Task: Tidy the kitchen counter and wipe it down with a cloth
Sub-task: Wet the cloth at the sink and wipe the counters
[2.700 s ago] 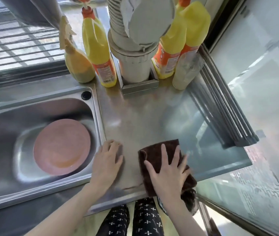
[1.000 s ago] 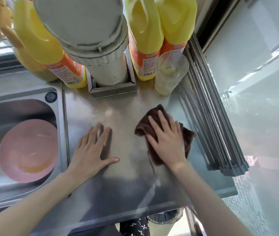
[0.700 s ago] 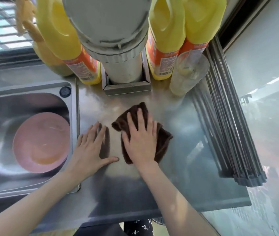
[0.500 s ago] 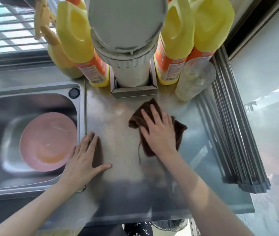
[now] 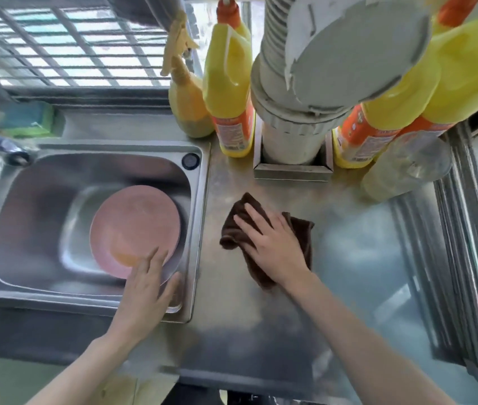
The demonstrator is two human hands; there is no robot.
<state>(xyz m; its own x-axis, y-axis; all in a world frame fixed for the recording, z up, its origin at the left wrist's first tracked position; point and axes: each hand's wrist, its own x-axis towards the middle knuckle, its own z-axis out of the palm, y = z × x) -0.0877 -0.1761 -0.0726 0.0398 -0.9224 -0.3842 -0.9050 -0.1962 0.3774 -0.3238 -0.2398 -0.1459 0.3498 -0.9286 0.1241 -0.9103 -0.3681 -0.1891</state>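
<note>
You've got three yellow bottles [image 5: 229, 92], one spray bottle [image 5: 186, 109], one glass [image 5: 401, 171] and one pink plate [image 5: 132, 226] in the sink [image 5: 27, 206]. Right of the sink, bare counter [image 5: 348, 273] runs to a slatted rack [image 5: 465, 258]. Your right hand [image 5: 273, 241] lies flat, fingers straight, on the crumpled brown cloth [image 5: 236, 226]. Your left hand [image 5: 147, 287], fingers loosely spread, is over the sink's near right corner, fingertips at the plate's edge.

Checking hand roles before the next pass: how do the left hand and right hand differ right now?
The right hand lies flat on the brown cloth, pressing it to the steel counter; the left hand has no cloth under it. The left hand reaches over the sink corner, fingers over the edge of the pink plate; the right hand sits mid-counter. Both have straight fingers and grip nothing.
</note>
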